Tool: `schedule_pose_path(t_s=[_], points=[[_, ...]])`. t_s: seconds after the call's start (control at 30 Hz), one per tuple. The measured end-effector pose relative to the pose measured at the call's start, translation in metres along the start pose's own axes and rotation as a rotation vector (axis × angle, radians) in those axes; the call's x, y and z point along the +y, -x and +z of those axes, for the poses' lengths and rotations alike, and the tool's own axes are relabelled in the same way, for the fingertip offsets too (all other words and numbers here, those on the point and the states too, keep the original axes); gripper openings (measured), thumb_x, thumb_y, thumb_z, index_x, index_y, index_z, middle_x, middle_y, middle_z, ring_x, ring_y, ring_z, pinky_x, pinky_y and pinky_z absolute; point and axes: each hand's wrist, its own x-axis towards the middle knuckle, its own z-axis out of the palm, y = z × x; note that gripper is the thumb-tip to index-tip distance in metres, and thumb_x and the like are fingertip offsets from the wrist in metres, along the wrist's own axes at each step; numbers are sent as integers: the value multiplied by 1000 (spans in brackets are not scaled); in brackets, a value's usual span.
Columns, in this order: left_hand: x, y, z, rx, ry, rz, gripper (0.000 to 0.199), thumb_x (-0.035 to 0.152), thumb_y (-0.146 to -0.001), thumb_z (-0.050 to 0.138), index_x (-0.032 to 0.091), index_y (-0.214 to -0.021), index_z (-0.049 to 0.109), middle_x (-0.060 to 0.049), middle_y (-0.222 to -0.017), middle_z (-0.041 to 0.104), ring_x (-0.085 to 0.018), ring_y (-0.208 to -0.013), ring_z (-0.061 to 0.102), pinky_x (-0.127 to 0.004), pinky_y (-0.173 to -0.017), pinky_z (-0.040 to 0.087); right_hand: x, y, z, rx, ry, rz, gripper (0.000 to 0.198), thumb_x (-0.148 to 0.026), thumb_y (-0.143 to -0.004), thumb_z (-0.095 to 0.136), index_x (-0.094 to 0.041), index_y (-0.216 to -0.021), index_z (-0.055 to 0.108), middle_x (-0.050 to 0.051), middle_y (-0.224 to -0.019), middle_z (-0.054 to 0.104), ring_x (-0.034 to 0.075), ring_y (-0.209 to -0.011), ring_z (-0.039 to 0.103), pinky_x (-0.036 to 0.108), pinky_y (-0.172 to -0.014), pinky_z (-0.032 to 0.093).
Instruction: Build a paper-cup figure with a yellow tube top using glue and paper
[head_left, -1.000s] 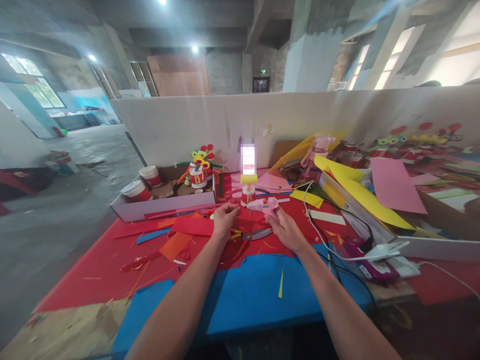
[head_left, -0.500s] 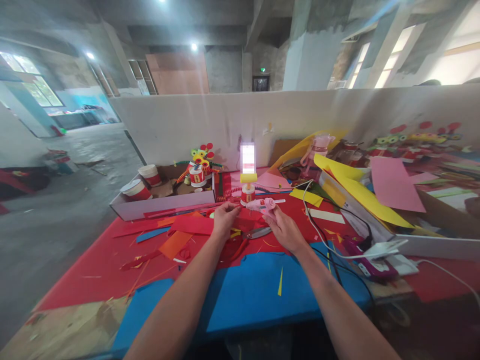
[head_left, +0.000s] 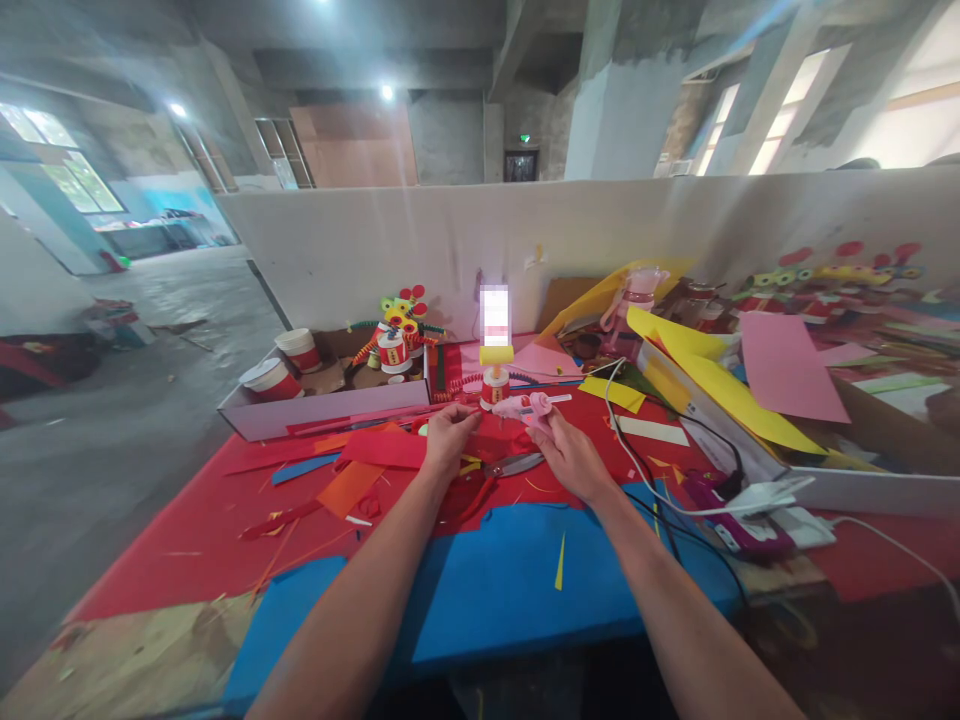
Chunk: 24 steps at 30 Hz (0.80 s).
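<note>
My right hand is wrapped round a pink hot glue gun, a clear glue stick jutting from its back end and its nozzle pointing left. My left hand is closed in a pinch close to the nozzle; whatever its fingertips hold is too small to make out. Just behind the glue gun stands a red-and-white paper cup figure with a yellow roll on top and dark folded-paper arms at its sides. Scissors with red handles lie on the table below my hands.
At the left, a white tray holds paper cups and a finished-looking cup figure. Coloured paper scraps cover the red table. A purple power strip with cables lies at right, before a box heaped with yellow paper.
</note>
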Motion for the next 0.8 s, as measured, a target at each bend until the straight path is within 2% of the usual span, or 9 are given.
schedule_pose_path(t_s=[0.3, 0.53, 0.7, 0.8], points=[[-1, -2, 0, -20, 16, -3, 25, 33, -56, 81, 15, -64, 65, 3, -52, 59, -8, -49, 48, -20, -50, 36, 3, -1, 1, 12, 16, -9, 40, -41, -97, 37, -18, -128, 49, 14, -113, 68, 27, -107, 65, 34, -85, 50], [-3, -2, -1, -41, 17, -10, 23, 31, -57, 79, 15, -62, 63, 3, -51, 58, -7, -48, 47, -20, -50, 35, 7, -1, 1, -3, 25, -3, 40, -42, -96, 37, -18, -125, 51, 12, -104, 71, 27, -105, 65, 35, -88, 50], [-2, -2, -1, -52, 18, -10, 23, 30, -56, 79, 15, -62, 63, 2, -52, 58, -7, -49, 48, -20, -51, 35, 6, -1, 0, 20, 25, -1, 42, -42, -97, 37, -18, -130, 48, 14, -112, 69, 28, -108, 64, 37, -88, 50], [-3, -2, -1, -43, 13, -8, 24, 31, -55, 80, 15, -62, 63, 2, -52, 58, -7, -48, 47, -20, -50, 34, 5, -1, 0, 16, 27, 4, 40, -41, -96, 38, -18, -127, 50, 13, -108, 70, 28, -109, 64, 36, -88, 49]])
